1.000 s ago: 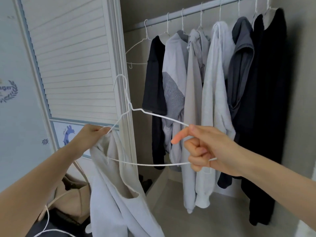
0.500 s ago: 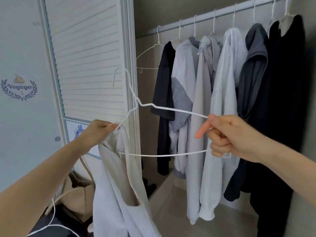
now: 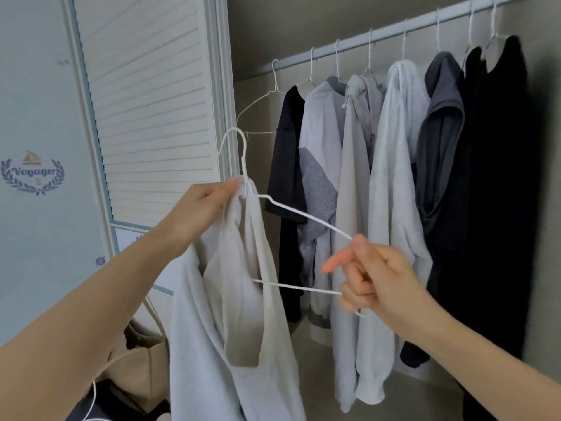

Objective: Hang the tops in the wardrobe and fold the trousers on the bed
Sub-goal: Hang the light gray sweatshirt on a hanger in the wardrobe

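The fingers of the left hand (image 3: 203, 205) are curled around a bunched fold of the white top (image 3: 230, 314) right at the neck of the white wire hanger (image 3: 303, 215), just below its hook, so cloth and wire meet inside that grip. The fingers of the right hand (image 3: 376, 281) are clenched around the hanger's far corner, where the sloping upper wire and the straight bottom bar come together; the forefinger sticks out leftward, and the thumb presses on the upper wire. The hanger is held tilted between the two hands, hook end high on the left, right corner lower. One shoulder of the white top is threaded on the hanger's left side: the bottom bar passes into the cloth there, and the rest of the garment hangs down loose between the forearms, its wide neck opening sagging below the bar. The top is in the air in front of the open wardrobe, not yet on the rail (image 3: 394, 28). Behind the hands that rail carries an empty wire hanger (image 3: 258, 113) at its left end and, to the right of it, a row of hung garments: a black tee (image 3: 288, 165), pale grey tops (image 3: 391, 165), a dark grey hooded one (image 3: 440, 141) and black clothes (image 3: 498, 177). To the left stands a white louvred door (image 3: 145, 107), and low down by the left forearm lies a tan bag (image 3: 136, 369).
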`<state>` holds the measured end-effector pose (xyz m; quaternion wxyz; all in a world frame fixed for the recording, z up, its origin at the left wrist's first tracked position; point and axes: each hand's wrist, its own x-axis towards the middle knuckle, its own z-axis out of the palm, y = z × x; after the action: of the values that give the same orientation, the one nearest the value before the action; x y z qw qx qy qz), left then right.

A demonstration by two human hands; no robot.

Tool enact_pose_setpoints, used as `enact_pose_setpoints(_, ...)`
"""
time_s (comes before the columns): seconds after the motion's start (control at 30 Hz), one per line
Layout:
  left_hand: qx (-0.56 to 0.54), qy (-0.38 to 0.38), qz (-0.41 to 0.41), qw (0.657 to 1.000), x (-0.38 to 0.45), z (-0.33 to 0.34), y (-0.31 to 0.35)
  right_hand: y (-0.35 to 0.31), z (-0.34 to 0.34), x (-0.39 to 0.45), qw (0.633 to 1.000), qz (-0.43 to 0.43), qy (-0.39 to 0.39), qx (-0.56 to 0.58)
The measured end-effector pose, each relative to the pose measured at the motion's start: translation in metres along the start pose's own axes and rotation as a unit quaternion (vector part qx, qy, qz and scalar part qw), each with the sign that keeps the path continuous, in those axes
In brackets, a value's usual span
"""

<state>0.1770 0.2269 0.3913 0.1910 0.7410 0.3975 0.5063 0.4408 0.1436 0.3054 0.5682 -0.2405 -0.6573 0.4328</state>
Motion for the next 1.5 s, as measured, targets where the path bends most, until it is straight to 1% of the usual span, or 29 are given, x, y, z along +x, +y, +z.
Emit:
enact_pose_setpoints(0.07, 0.083, -0.015, 0.073, 0.994, 0.009, 0.0, 0.017, -0.019, -0.009, -0.001, 0.999, -0.037, 0.027, 0.007)
enact_pose_setpoints(0.17, 0.221, 0.014, 0.192, 0.956, 0.023, 0.008, 0.036, -0.038, -0.014, -0.006, 0.996, -0.072, 0.041, 0.008)
enact_pose_setpoints(0.2, 0.23, 0.011, 0.211, 0.95, 0.024, 0.015, 0.04, -0.041, -0.014, -0.009, 0.997, -0.07, 0.043, 0.015)
enact_pose_setpoints(0.27, 0.192, -0.017, 0.224, 0.955, 0.025, 0.03, 0.038, -0.044, -0.012, -0.014, 0.997, -0.039, 0.005, 0.064)
enact_pose_setpoints(0.37, 0.15, -0.008, 0.206, 0.967, 0.026, 0.045, 0.028, -0.045, -0.017, -0.019, 0.974, 0.026, -0.141, 0.175)
enact_pose_setpoints(0.4, 0.145, 0.0, 0.197, 0.97, 0.027, 0.049, 0.027, -0.045, -0.02, -0.021, 0.964, 0.049, -0.164, 0.203)
enact_pose_setpoints(0.47, 0.13, 0.02, 0.167, 0.977, 0.031, 0.054, 0.028, -0.04, -0.022, -0.021, 0.952, 0.091, -0.117, 0.269)
enact_pose_setpoints(0.53, 0.099, 0.035, 0.127, 0.986, 0.033, 0.058, 0.031, -0.025, -0.018, -0.021, 0.944, 0.124, 0.018, 0.305)
enact_pose_setpoints(0.57, 0.083, 0.036, 0.108, 0.99, 0.034, 0.059, 0.031, -0.015, -0.013, -0.022, 0.947, 0.142, 0.093, 0.272)
enact_pose_setpoints(0.6, 0.067, 0.033, 0.091, 0.993, 0.035, 0.059, 0.03, -0.006, -0.009, -0.025, 0.951, 0.162, 0.134, 0.227)
enact_pose_setpoints(0.63, 0.055, 0.028, 0.08, 0.995, 0.036, 0.059, 0.028, 0.004, -0.004, -0.029, 0.957, 0.168, 0.128, 0.201)
enact_pose_setpoints(0.67, 0.047, 0.025, 0.075, 0.996, 0.037, 0.058, 0.025, 0.012, 0.002, -0.03, 0.961, 0.162, 0.099, 0.2)
enact_pose_setpoints(0.73, 0.029, 0.037, 0.069, 0.997, 0.038, 0.055, 0.02, 0.022, 0.012, -0.03, 0.952, 0.165, 0.052, 0.253)
enact_pose_setpoints(0.8, 0.013, 0.053, 0.06, 0.997, 0.039, 0.052, 0.017, 0.03, 0.017, -0.026, 0.913, 0.218, 0.029, 0.344)
enact_pose_setpoints(0.87, -0.001, 0.058, 0.049, 0.997, 0.039, 0.049, 0.014, 0.034, 0.024, -0.023, 0.874, 0.236, -0.012, 0.424)
enact_pose_setpoints(0.93, -0.005, 0.07, 0.037, 0.997, 0.038, 0.046, 0.011, 0.039, 0.029, -0.02, 0.859, 0.233, -0.048, 0.454)
enact_pose_setpoints(0.97, -0.007, 0.085, 0.032, 0.996, 0.037, 0.043, 0.009, 0.041, 0.032, -0.019, 0.864, 0.231, -0.053, 0.445)
enact_pose_setpoints(1.03, -0.02, 0.116, 0.015, 0.993, 0.037, 0.035, 0.005, 0.046, 0.043, -0.016, 0.888, 0.232, -0.062, 0.393)
enact_pose_setpoints(1.07, -0.025, 0.127, 0.002, 0.992, 0.037, 0.031, 0.005, 0.049, 0.051, -0.015, 0.91, 0.23, -0.063, 0.339)
enact_pose_setpoints(1.1, -0.024, 0.135, -0.007, 0.991, 0.038, 0.029, 0.004, 0.05, 0.059, -0.015, 0.942, 0.22, -0.055, 0.246)
enact_pose_setpoints(1.13, -0.019, 0.139, -0.012, 0.99, 0.037, 0.026, 0.003, 0.049, 0.067, -0.015, 0.972, 0.196, -0.06, 0.113)
enact_pose_setpoints(1.17, -0.012, 0.142, -0.011, 0.99, 0.036, 0.025, 0.003, 0.048, 0.074, -0.015, 0.983, 0.156, -0.085, -0.045)
enact_pose_setpoints(1.2, -0.004, 0.146, -0.009, 0.989, 0.034, 0.024, 0.003, 0.049, 0.079, -0.016, 0.965, 0.109, -0.13, -0.198)
enact_pose_setpoints(1.23, 0.004, 0.149, -0.009, 0.989, 0.031, 0.023, 0.003, 0.051, 0.084, -0.017, 0.924, 0.072, -0.169, -0.337)
enact_pose_setpoints(1.27, 0.008, 0.152, -0.01, 0.988, 0.03, 0.022, 0.003, 0.053, 0.085, -0.018, 0.87, 0.026, -0.195, -0.452)
enact_pose_setpoints(1.3, 0.013, 0.155, -0.013, 0.988, 0.028, 0.019, 0.002, 0.055, 0.086, -0.02, 0.821, -0.018, -0.211, -0.531)
enact_pose_setpoints(1.33, 0.018, 0.159, -0.018, 0.987, 0.025, 0.014, 0.0, 0.057, 0.087, -0.023, 0.787, -0.038, -0.224, -0.574)
enact_pose_setpoints(1.4, 0.027, 0.171, -0.031, 0.985, 0.021, 0.001, -0.007, 0.065, 0.076, -0.027, 0.742, -0.041, -0.238, -0.626)
enact_pose_setpoints(1.5, 0.02, 0.184, -0.061, 0.981, 0.012, -0.022, -0.024, 0.07, 0.042, -0.033, 0.658, -0.066, -0.231, -0.714)
